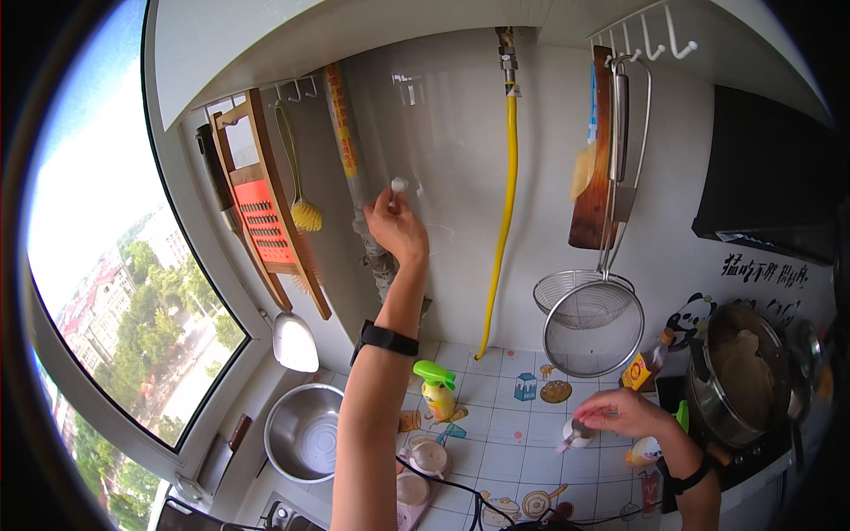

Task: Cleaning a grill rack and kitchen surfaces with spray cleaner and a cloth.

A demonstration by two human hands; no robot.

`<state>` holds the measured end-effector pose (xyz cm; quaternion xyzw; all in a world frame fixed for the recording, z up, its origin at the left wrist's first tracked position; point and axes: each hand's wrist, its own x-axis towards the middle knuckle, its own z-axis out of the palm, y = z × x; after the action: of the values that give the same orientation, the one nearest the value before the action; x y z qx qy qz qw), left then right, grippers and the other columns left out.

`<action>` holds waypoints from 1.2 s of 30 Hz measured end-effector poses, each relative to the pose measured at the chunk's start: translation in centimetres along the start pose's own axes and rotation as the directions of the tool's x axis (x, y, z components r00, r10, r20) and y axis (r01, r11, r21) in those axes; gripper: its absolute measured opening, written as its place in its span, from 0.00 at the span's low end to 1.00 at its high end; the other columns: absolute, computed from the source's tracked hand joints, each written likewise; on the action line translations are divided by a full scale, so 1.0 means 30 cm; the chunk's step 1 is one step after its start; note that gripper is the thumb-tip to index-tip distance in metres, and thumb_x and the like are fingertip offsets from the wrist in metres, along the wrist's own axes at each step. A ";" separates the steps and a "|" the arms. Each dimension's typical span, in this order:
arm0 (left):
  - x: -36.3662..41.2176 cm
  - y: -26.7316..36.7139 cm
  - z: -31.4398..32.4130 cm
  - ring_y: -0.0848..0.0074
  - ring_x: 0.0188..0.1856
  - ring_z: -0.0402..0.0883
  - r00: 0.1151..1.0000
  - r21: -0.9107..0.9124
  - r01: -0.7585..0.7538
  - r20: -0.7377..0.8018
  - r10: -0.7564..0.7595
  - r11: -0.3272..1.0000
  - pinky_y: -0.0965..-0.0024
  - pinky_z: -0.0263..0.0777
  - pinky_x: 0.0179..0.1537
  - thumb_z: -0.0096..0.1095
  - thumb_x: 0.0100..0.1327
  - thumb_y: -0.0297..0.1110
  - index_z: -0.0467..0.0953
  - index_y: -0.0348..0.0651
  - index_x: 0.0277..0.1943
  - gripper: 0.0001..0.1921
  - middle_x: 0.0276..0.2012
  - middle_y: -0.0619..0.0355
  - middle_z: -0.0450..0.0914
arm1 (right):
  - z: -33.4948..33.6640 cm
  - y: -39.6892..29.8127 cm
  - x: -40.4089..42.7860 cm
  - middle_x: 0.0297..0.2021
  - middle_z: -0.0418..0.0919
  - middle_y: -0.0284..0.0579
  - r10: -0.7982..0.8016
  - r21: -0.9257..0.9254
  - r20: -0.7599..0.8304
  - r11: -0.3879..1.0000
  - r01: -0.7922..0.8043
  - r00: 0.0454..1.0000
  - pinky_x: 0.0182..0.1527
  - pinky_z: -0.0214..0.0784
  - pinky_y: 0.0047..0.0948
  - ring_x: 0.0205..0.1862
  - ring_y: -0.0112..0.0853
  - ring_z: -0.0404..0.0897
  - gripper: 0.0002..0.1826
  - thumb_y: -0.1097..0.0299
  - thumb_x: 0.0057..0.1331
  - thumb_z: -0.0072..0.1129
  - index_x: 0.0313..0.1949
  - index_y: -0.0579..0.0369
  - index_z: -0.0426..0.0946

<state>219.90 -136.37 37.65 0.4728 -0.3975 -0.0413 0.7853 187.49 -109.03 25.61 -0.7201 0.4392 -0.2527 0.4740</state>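
My left hand [397, 224] is raised against the tiled wall area, pinching a small white object [399, 185] between thumb and fingertips; its exact kind is too small to tell. Behind that hand a grey pipe [352, 159] with a yellow, lettered wrap runs down the wall. My right hand [621, 411] is low over the counter, fingers stretched out above a small white cup [579, 435] with a pinkish handle. Whether those fingers touch the cup's rim is unclear. A spray bottle [438, 398] with a green head stands near my left forearm.
A yellow gas hose [508, 199] hangs down the wall. Mesh strainers [594, 323] and a wooden spatula [593, 206] hang at right. A pot [744, 378] sits on the stove. At left are a grater [263, 222], a steel basin [309, 433] and a cleaver [216, 464].
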 end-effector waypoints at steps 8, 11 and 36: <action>0.289 -0.022 0.272 0.56 0.50 0.70 0.790 0.266 -0.598 0.037 0.612 0.756 0.61 0.67 0.50 0.52 0.62 0.22 0.74 0.36 0.50 0.13 0.49 0.48 0.71 | -0.014 0.008 0.099 0.41 0.81 0.43 0.062 -0.035 0.109 0.998 -0.059 0.992 0.46 0.70 0.24 0.42 0.27 0.79 0.15 0.66 0.65 0.59 0.49 0.57 0.77; 0.270 -0.097 0.333 0.51 0.59 0.65 0.793 0.273 -0.604 0.107 0.600 0.749 0.59 0.61 0.59 0.49 0.65 0.27 0.67 0.32 0.57 0.19 0.59 0.42 0.65 | -0.005 0.031 0.158 0.40 0.80 0.44 0.055 -0.061 0.115 0.997 -0.048 0.992 0.45 0.71 0.24 0.41 0.27 0.79 0.13 0.69 0.65 0.58 0.47 0.59 0.78; 0.462 -0.147 0.352 0.46 0.70 0.45 0.760 0.179 -0.634 0.326 0.562 0.753 0.53 0.40 0.69 0.34 0.70 0.53 0.42 0.24 0.68 0.38 0.68 0.32 0.47 | 0.098 0.135 0.296 0.39 0.81 0.40 0.046 0.105 0.011 0.993 -0.047 0.999 0.43 0.72 0.22 0.40 0.24 0.79 0.11 0.68 0.66 0.57 0.45 0.57 0.79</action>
<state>223.70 -152.40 44.85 0.4156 -0.6266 0.2106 0.6247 192.52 -116.08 20.25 -0.6848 0.4397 -0.2615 0.5189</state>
